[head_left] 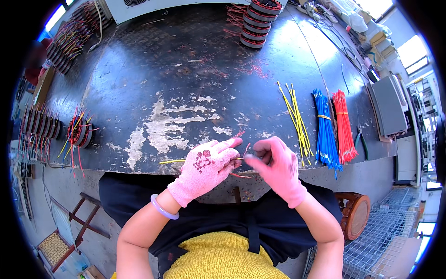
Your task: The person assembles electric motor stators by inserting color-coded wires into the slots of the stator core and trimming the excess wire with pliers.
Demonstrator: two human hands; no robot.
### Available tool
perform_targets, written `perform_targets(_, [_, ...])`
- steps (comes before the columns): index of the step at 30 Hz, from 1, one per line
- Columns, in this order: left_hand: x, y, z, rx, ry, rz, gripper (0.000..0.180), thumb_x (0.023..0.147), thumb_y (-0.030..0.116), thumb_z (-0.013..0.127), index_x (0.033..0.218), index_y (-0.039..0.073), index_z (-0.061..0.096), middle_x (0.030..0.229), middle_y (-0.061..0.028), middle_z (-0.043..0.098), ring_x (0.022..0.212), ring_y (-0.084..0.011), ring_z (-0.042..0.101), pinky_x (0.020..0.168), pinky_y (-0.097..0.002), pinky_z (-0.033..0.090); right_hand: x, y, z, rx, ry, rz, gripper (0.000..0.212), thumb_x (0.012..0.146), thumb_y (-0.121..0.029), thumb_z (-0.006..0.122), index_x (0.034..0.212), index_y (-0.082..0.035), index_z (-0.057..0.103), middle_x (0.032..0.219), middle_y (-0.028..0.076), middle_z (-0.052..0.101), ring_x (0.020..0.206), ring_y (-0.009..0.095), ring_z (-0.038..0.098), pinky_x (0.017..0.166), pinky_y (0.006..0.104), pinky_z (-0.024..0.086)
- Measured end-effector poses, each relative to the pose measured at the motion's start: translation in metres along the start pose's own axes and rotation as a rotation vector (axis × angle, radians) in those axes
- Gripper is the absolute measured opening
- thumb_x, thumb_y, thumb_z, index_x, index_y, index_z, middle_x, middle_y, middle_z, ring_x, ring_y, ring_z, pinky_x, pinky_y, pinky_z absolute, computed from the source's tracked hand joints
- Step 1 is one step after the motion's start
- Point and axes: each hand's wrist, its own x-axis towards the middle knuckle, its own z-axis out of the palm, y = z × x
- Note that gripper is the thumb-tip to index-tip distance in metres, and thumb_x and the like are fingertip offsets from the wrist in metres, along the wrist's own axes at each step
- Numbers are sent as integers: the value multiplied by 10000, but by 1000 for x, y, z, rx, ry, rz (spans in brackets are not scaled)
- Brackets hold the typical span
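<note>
My left hand, in a pink glove, is closed at the table's front edge. A yellow wire runs through its grip, with one end out to the left and a short piece toward the right hand. Thin reddish wires stick out past its fingertips, and another lies below them; what joins them is hidden. Facing it, my right hand, also in a pink glove, has its fingers curled and thumb drawn in by the wire ends. Motion blurs its dark fingertips, so what they pinch cannot be made out.
On the right lie loose yellow wires, a blue wire bundle, a red wire bundle and pliers. A wired motor stator stands left, beside a row of stators. A stator stack stands at the back.
</note>
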Motion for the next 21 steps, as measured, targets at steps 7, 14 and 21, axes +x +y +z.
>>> perform_targets(7, [4,1,0,-30,2,1,166,847,138,732,994,99,667,1281,-45,693,881,-264,676,770,-403,566,0,26,14,-81,-125,-158,244,930,-253,728,1087,-72,686,936,17,693,766,150,650,690,306,515])
perform_targets(14, [1,1,-1,-39,-32,-3,173,834,124,728,991,108,656,1316,-48,676,902,-270,672,788,-411,562,4,14,-5,345,-426,220,213,979,-248,651,1058,-51,659,915,23,658,801,143,627,727,290,516])
perform_targets(21, [3,1,-2,-15,-47,3,175,834,123,729,988,110,647,1323,-49,670,912,-270,672,786,-414,558,5,27,5,-55,-154,-388,199,891,-183,740,1045,-74,678,946,77,687,782,228,667,715,329,533])
